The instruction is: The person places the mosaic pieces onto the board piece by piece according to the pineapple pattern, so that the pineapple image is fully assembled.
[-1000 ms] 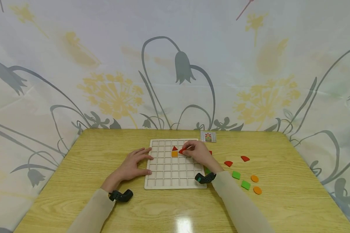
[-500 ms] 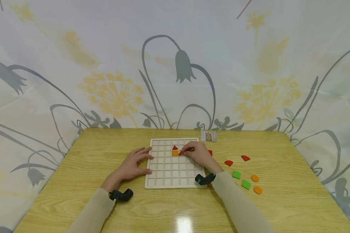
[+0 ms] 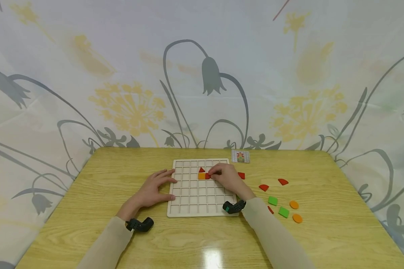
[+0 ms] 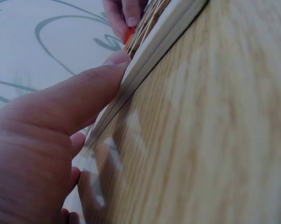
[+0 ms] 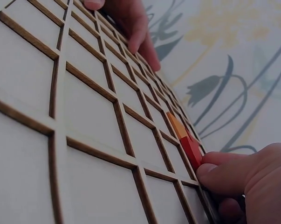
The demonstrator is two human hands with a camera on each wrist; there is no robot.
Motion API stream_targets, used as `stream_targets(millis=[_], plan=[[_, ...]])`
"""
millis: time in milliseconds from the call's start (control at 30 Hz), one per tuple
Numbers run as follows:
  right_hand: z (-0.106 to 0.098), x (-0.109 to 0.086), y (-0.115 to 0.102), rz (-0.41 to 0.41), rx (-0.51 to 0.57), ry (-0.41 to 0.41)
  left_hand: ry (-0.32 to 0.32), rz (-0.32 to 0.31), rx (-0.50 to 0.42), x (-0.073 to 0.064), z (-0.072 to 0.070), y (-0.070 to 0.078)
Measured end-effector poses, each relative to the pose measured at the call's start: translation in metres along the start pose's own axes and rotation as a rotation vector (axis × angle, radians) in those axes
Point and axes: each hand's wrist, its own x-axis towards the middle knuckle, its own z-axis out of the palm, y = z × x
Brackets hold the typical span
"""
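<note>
A pale wooden grid board (image 3: 192, 201) lies on the table. In it sit an orange square tile (image 3: 202, 175) and, just behind, a red triangle tile (image 3: 202, 170). My right hand (image 3: 227, 177) pinches a red tile (image 5: 191, 151), apparently a quarter circle, between thumb and forefinger in the cell right of the orange square; the fingertips cover its right end. My left hand (image 3: 153, 189) rests at the board's left edge with fingers spread. In the left wrist view the thumb (image 4: 91, 91) touches the board's rim.
Right of the board lie loose red quarter-circle tiles (image 3: 264, 187), green squares (image 3: 273, 201) and orange circles (image 3: 294, 204). Another red piece (image 3: 241, 175) shows beside my right hand. A small pattern card (image 3: 240, 156) lies behind the board's right corner. A patterned curtain (image 3: 138, 108) borders the table's back.
The red tile has gone from raised and tilted to lying beside the orange square, with my right hand still on it. My left hand has stayed in place.
</note>
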Motion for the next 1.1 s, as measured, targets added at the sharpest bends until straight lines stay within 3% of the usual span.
stream_targets(millis=[333, 700, 967, 1100], plan=[[0.006, 0.002, -0.001, -0.011, -0.057, 0.013, 0.002, 0.002, 0.003, 0.0, -0.002, 0.003], [0.005, 0.001, -0.003, 0.016, -0.04, -0.006, 0.004, 0.003, -0.005, -0.001, -0.001, 0.003], [0.008, 0.005, -0.012, 0.033, -0.126, -0.124, 0.001, -0.001, 0.001, -0.001, -0.001, 0.002], [0.008, 0.005, -0.018, 0.023, -0.163, -0.125, 0.002, -0.001, 0.001, -0.001, -0.002, 0.003]])
